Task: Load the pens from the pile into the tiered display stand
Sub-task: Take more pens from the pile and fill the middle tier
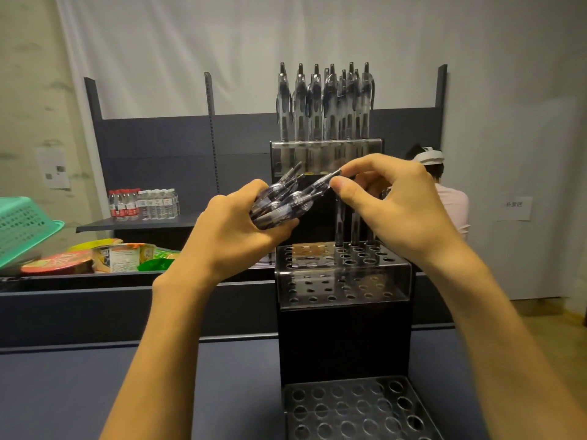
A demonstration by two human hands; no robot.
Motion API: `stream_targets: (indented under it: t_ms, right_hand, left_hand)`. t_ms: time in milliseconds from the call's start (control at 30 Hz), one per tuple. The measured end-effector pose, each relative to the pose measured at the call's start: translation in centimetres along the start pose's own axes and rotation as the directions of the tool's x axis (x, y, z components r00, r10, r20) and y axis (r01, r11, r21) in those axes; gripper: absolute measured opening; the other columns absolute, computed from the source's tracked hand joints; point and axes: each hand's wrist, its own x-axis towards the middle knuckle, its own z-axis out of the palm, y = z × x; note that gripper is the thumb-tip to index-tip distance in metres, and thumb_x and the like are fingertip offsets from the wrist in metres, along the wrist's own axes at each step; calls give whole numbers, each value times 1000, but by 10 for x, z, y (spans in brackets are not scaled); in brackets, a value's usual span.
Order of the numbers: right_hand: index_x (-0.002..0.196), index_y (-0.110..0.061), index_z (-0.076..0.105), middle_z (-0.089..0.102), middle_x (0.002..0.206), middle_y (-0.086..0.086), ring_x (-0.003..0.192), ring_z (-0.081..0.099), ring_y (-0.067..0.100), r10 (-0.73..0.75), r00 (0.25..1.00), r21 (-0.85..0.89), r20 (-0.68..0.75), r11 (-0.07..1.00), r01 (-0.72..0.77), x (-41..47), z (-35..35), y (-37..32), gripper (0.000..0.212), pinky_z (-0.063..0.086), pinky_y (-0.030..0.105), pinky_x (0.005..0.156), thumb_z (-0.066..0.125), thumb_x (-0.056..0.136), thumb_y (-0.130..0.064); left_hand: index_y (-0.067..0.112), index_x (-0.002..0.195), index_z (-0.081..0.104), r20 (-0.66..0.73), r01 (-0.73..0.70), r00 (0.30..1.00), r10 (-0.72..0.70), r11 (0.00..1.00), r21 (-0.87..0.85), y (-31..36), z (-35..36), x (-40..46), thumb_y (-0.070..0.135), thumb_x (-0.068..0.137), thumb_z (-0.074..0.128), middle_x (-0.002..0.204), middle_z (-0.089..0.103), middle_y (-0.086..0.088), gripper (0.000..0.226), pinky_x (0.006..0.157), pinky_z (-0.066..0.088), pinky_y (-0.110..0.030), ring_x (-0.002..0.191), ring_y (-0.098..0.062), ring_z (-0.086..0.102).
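Observation:
A tiered black and clear display stand (344,281) with rows of round holes rises in front of me. Its top tier holds several clear pens (324,103) standing upright. Three pens (354,227) stand in the back right holes of the middle tier. The bottom tier (359,408) shows only open holes. My left hand (235,230) grips a bundle of clear pens (279,201) just left of the stand. My right hand (394,198) pinches the top end of one pen (320,182) of that bundle between thumb and forefinger, above the middle tier.
A dark blue table surface (95,392) lies under the stand. Behind on the left are a green plastic basket (22,227), snack packets (104,255) and bottled water (143,204) on a shelf. A person (444,198) sits behind the stand on the right.

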Motion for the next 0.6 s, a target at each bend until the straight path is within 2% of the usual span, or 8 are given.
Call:
stream_targets:
  t_ms: [133, 233, 333, 400, 500, 600]
  right_hand:
    - [99, -17, 73, 72, 86, -5, 80, 67, 8, 49, 998, 134, 43, 989, -55, 0, -1, 2, 17, 56, 27, 75, 66, 89, -29]
    - [95, -19, 72, 73, 86, -5, 81, 68, 6, 74, 995, 223, 60, 971, -86, 0, -2, 2, 10, 56, 27, 77, 66, 89, -24]
    - [94, -20, 69, 73, 89, -1, 83, 69, 10, 98, 994, 248, 46, 963, -106, 1, -1, 1, 7, 57, 31, 80, 63, 91, -23]
    - [93, -20, 67, 72, 89, 0, 80, 69, 10, 112, 993, 270, 30, 956, -116, 1, 0, -2, 6, 57, 27, 77, 61, 92, -22]
    - [93, -18, 63, 72, 87, -2, 72, 70, 8, 156, 988, 338, 1, 930, -147, 2, 2, -5, 6, 50, 13, 63, 58, 95, -20]
    - [96, -14, 61, 73, 85, -2, 69, 71, 9, 196, 980, 390, -28, 905, -169, 1, 3, -7, 8, 47, 11, 58, 55, 97, -20]
  left_hand:
    - [21, 100, 59, 33, -23, 999, 25, 998, -57, 4, 3, -1, 50, 74, 68, 84, 66, 11, 40, 61, 55, -37, 72, -8, 64]
    - [21, 100, 59, 42, -31, 999, 35, 995, -91, 7, 4, 0, 54, 73, 65, 85, 66, 11, 43, 62, 55, -37, 73, -9, 64]
    - [18, 101, 60, 47, -28, 998, 34, 991, -130, 9, 4, 1, 46, 75, 72, 85, 66, 11, 40, 63, 55, -34, 74, -8, 65]
    - [17, 100, 60, 54, -25, 998, 34, 989, -145, 11, 5, 0, 39, 75, 75, 84, 66, 11, 37, 64, 55, -32, 74, -7, 64]
    - [16, 100, 61, 62, -32, 997, 42, 987, -157, 10, 4, 0, 38, 73, 73, 85, 66, 10, 38, 65, 55, -33, 75, -9, 65]
    - [15, 101, 60, 76, -41, 996, 53, 987, -156, 9, 1, 0, 42, 69, 71, 87, 67, 6, 43, 67, 55, -39, 76, -13, 66]
